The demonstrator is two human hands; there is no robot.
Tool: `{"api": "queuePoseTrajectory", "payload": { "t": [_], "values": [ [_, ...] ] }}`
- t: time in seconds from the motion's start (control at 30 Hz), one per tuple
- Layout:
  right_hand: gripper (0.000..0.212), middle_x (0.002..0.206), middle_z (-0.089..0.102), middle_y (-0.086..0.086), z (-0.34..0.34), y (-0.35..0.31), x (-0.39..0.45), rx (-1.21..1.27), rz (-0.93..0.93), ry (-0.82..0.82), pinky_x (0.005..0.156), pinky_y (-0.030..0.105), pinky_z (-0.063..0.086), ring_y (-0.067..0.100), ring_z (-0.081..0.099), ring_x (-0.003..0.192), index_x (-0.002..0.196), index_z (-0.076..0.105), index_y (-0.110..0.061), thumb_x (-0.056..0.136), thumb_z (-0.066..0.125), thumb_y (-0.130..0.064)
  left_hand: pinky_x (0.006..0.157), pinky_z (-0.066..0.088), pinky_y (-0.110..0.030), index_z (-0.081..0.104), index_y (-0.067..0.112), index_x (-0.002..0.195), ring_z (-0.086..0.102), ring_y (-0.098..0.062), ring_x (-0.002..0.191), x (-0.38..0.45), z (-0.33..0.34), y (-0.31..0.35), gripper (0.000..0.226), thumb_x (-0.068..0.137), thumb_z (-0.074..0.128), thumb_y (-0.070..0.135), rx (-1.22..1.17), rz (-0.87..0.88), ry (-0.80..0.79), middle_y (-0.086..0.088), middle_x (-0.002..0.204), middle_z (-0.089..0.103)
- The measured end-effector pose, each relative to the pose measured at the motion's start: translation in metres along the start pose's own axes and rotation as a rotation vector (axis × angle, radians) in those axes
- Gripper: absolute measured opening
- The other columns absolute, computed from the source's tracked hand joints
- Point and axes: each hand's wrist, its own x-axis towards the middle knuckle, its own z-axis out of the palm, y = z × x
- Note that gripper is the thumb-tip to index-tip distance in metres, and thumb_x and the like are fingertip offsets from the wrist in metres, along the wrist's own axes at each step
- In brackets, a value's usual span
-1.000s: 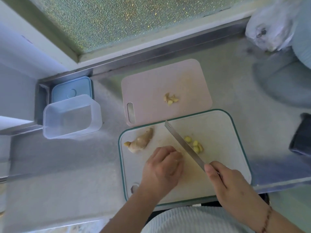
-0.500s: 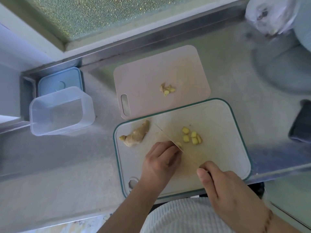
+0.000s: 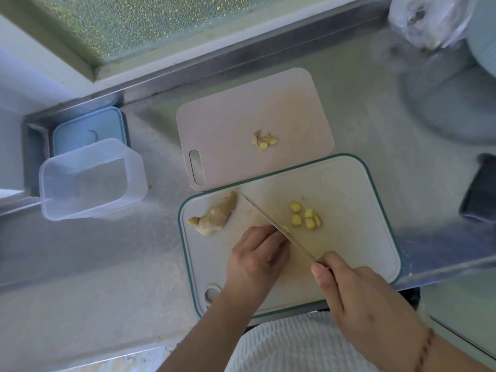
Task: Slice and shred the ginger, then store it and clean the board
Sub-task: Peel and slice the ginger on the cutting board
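Knife (image 3: 276, 228) lowered onto white board (image 3: 357, 200), steel counter (image 3: 107, 264), frosted window (image 3: 161, 20)

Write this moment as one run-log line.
step: slicing | right hand: grips knife | left hand: holds ginger piece | slices: on white board | container: empty

A brushed stainless-steel tabletop (image 3: 107, 264) filled most of the view, its surface dull and streaked with soft reflections. Along the far side ran a raised steel backsplash (image 3: 241, 60), turning a corner at the left. Above it sat a pale window sill (image 3: 188, 53) and a frosted, pebbled window pane (image 3: 161, 20) that glowed greenish with daylight. A white wall (image 3: 24, 87) rose at the far left. Light was diffuse and cool, casting only faint shadows across the metal.
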Motion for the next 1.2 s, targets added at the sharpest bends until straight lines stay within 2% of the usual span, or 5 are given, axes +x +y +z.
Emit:
{"api": "queuePoseTrajectory", "payload": {
  "t": [0.43, 0.67, 0.8, 1.03, 1.2],
  "values": [
    [0.041, 0.054, 0.043, -0.006, 0.002, 0.000, 0.029, -0.065, -0.042, -0.040, 0.043, 0.020, 0.026, 0.011, 0.042, 0.045, 0.072, 0.026, -0.034, 0.082, -0.004, -0.061, 0.074, 0.056, -0.027, 0.078, 0.005, 0.093, 0.068, -0.018, 0.082, 0.000, 0.001, -0.003, 0.010, 0.089, 0.072, 0.012, -0.013, -0.023, -0.029, -0.005, 0.097, 0.074],
    [0.059, 0.060, 0.046, -0.008, 0.020, -0.011, 0.058, -0.167, -0.104, 0.081, 0.043, 0.022, 0.036, 0.007, 0.043, 0.047, 0.097, 0.041, -0.026, 0.085, -0.007, -0.058, 0.069, 0.047, -0.015, 0.072, 0.002, 0.079, 0.059, -0.014, 0.075, 0.002, 0.000, -0.001, 0.037, 0.102, 0.051, 0.022, 0.005, -0.003, 0.019, -0.005, 0.084, 0.067],
    [0.041, 0.060, 0.041, -0.010, 0.021, -0.009, 0.057, -0.133, -0.111, 0.107, 0.042, 0.021, 0.027, 0.006, 0.038, 0.046, 0.093, 0.034, -0.029, 0.091, 0.003, -0.056, 0.061, 0.051, -0.023, 0.071, 0.003, 0.078, 0.060, -0.016, 0.072, 0.000, 0.001, 0.000, 0.019, 0.091, 0.061, 0.013, 0.031, -0.025, 0.023, -0.005, 0.085, 0.067],
    [0.039, 0.055, 0.047, -0.006, 0.017, 0.012, 0.024, 0.000, -0.059, 0.056, 0.048, 0.025, 0.036, 0.010, 0.045, 0.046, 0.073, 0.028, -0.034, 0.086, 0.002, -0.061, 0.069, 0.056, -0.028, 0.077, 0.008, 0.090, 0.067, -0.016, 0.080, 0.000, 0.002, 0.005, 0.008, 0.083, 0.074, 0.010, 0.013, -0.080, 0.013, -0.001, 0.093, 0.072],
    [0.041, 0.062, 0.050, -0.007, 0.028, -0.001, 0.036, -0.073, -0.042, 0.101, 0.052, 0.031, 0.043, 0.011, 0.050, 0.053, 0.090, 0.035, -0.029, 0.092, 0.004, -0.055, 0.069, 0.055, -0.027, 0.077, 0.007, 0.093, 0.066, -0.017, 0.081, -0.002, 0.002, 0.004, 0.013, 0.085, 0.068, 0.013, 0.012, -0.065, 0.009, -0.001, 0.098, 0.074]
  ]
}}
